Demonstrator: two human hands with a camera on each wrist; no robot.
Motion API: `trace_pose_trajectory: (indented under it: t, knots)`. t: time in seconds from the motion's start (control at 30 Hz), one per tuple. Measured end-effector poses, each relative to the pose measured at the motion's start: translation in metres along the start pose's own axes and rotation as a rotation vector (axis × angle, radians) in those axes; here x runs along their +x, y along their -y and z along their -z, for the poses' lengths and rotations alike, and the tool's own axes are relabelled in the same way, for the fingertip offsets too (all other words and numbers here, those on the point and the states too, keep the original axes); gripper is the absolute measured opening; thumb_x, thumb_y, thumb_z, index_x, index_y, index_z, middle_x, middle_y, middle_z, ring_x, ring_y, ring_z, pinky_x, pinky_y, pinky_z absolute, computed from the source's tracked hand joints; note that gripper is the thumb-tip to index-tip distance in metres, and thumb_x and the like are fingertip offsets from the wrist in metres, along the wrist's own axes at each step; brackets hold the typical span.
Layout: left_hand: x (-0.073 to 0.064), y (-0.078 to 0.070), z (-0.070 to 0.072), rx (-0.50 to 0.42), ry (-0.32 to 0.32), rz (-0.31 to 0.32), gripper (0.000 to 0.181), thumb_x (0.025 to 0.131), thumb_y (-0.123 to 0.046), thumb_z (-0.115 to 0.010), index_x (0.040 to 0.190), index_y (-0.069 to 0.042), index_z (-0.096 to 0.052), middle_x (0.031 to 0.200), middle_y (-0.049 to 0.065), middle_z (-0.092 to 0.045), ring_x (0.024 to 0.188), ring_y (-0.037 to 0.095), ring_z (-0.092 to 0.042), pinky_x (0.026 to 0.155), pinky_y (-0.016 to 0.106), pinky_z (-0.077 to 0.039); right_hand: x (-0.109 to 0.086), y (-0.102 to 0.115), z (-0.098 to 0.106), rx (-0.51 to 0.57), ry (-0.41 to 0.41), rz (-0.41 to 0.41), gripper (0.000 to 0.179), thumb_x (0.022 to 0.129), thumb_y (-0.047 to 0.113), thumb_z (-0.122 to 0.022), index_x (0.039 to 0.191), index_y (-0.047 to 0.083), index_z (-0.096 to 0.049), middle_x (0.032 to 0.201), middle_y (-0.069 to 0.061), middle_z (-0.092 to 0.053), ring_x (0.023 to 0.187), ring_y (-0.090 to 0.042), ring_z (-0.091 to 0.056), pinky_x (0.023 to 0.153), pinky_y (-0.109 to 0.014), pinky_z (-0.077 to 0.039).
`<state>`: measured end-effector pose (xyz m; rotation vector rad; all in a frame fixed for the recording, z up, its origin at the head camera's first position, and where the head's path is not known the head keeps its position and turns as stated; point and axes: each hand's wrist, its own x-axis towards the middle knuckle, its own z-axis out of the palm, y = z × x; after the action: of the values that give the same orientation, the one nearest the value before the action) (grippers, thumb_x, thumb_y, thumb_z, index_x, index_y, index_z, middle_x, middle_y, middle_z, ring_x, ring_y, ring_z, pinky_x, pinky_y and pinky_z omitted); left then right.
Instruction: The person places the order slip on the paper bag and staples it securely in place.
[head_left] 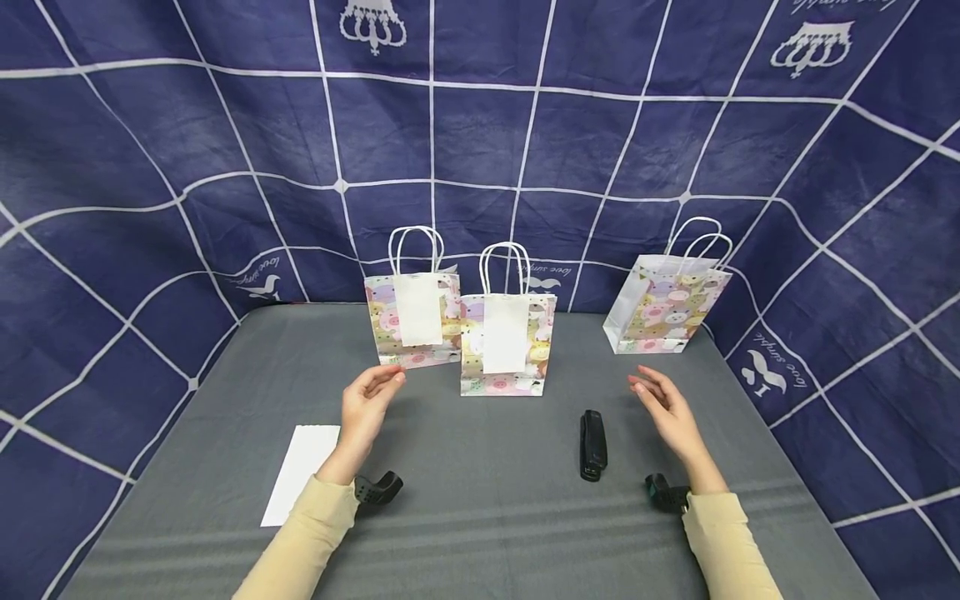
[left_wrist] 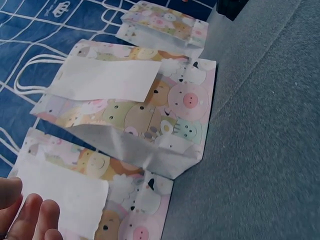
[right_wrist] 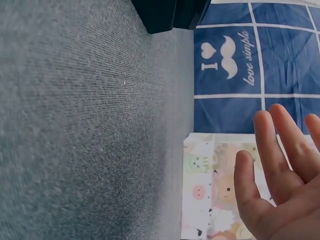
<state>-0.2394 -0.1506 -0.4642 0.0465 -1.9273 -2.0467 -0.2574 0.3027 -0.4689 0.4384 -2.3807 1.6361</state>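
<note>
Two paper gift bags with cartoon animals stand near the middle of the table, the left bag slightly behind the middle bag. Each has a white card on its front, the left card and the middle card. My left hand hovers just in front of the left bag, holding nothing. To the right, my right hand is raised with its fingers extended, in front of a third gift bag with no card seen on it. A black stapler lies left of my right hand.
White paper lies at the left of the grey table, partly hidden by the left forearm. Behind and beside the table hangs a blue curtain with a white grid. Both wrists wear black camera mounts.
</note>
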Motion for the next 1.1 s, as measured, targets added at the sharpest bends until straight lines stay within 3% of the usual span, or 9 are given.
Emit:
trace_pose_trajectory:
  t: [0.1, 0.27, 0.4, 0.7, 0.87, 1.1]
  knots:
    - [-0.004, -0.002, 0.007, 0.005, -0.008, 0.01, 0.023, 0.087, -0.001, -0.065, 0.107, 0.01, -0.062, 0.103, 0.021, -0.065, 0.083, 0.007, -0.065, 0.077, 0.019, -0.05, 0.003, 0.001, 0.003, 0.02, -0.002, -0.005, 0.039, 0.098, 0.002, -0.045, 0.133, -0.013, -0.037, 0.12, -0.04, -0.049, 0.098, 0.008, -0.055, 0.083, -0.008, -0.04]
    - [-0.013, 0.0, 0.017, 0.034, -0.043, 0.014, 0.024, 0.088, -0.006, -0.066, 0.107, 0.008, -0.063, 0.101, 0.012, -0.068, 0.083, 0.007, -0.065, 0.078, 0.018, -0.049, 0.008, -0.006, 0.008, 0.007, -0.011, -0.022, 0.04, 0.1, 0.008, -0.045, 0.134, -0.01, -0.037, 0.122, -0.038, -0.048, 0.1, 0.008, -0.054, 0.084, -0.009, -0.04]
    - [-0.02, 0.001, 0.025, 0.042, -0.077, -0.006, 0.024, 0.088, -0.007, -0.066, 0.106, 0.009, -0.063, 0.101, 0.015, -0.068, 0.083, 0.009, -0.066, 0.078, 0.019, -0.05, 0.014, -0.01, 0.012, -0.004, -0.043, -0.03, 0.041, 0.099, 0.011, -0.047, 0.134, -0.009, -0.038, 0.122, -0.034, -0.051, 0.1, 0.007, -0.055, 0.085, -0.01, -0.041]
    - [-0.034, 0.006, 0.048, 0.021, -0.12, -0.059, 0.024, 0.087, -0.005, -0.066, 0.105, 0.01, -0.062, 0.099, 0.014, -0.069, 0.082, 0.011, -0.067, 0.074, 0.022, -0.052, 0.027, -0.014, 0.024, -0.057, -0.085, -0.027, 0.042, 0.099, 0.013, -0.049, 0.134, -0.009, -0.04, 0.118, -0.008, -0.061, 0.098, 0.012, -0.053, 0.082, -0.008, -0.039]
    - [-0.042, 0.01, 0.061, 0.022, -0.142, -0.081, 0.023, 0.087, -0.004, -0.066, 0.105, 0.009, -0.062, 0.099, 0.011, -0.069, 0.084, 0.01, -0.067, 0.075, 0.019, -0.051, 0.034, -0.017, 0.03, -0.138, -0.081, -0.056, 0.045, 0.099, 0.018, -0.048, 0.136, -0.006, -0.039, 0.124, -0.025, -0.054, 0.1, 0.015, -0.047, 0.082, -0.006, -0.037]
    - [-0.055, 0.007, 0.073, 0.081, -0.238, 0.042, 0.028, 0.087, -0.007, -0.068, 0.109, 0.009, -0.061, 0.098, 0.002, -0.069, 0.084, 0.007, -0.065, 0.077, 0.015, -0.048, 0.043, -0.021, 0.037, -0.203, -0.106, -0.086, 0.05, 0.1, 0.024, -0.048, 0.137, -0.007, -0.037, 0.127, -0.032, -0.048, 0.096, 0.018, -0.042, 0.082, -0.004, -0.033]
